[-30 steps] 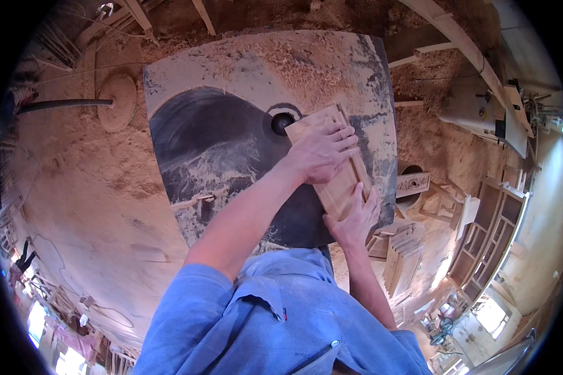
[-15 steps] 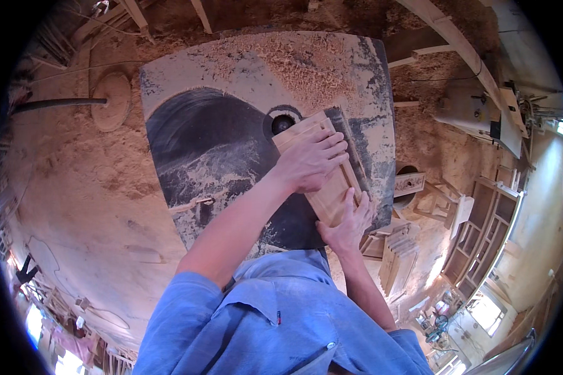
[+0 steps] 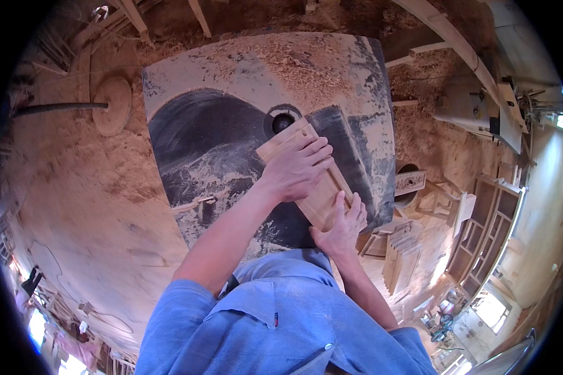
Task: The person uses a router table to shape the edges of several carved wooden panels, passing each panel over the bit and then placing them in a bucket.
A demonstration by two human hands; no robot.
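Note:
A pale rectangular wooden panel with a stepped, moulded border lies slantwise on the machine table. Its far end is right beside the round black spindle that stands in a ringed opening; whether they touch I cannot tell. My left hand lies across the panel's middle, fingers curled over toward its right edge. At the near right corner my right hand grips it, thumb on top. The undersides of both hands' grips are hidden.
Wood shavings are heaped on the table's far side. Dark bare patches show left of the spindle. To the right are stacked wooden pieces, a carved piece and a wooden frame. A round disc lies on the dusty floor at left.
Both hands have shifted left and slightly nearer to me, carrying the panel along the table. More of the dark surface to the panel's right now shows.

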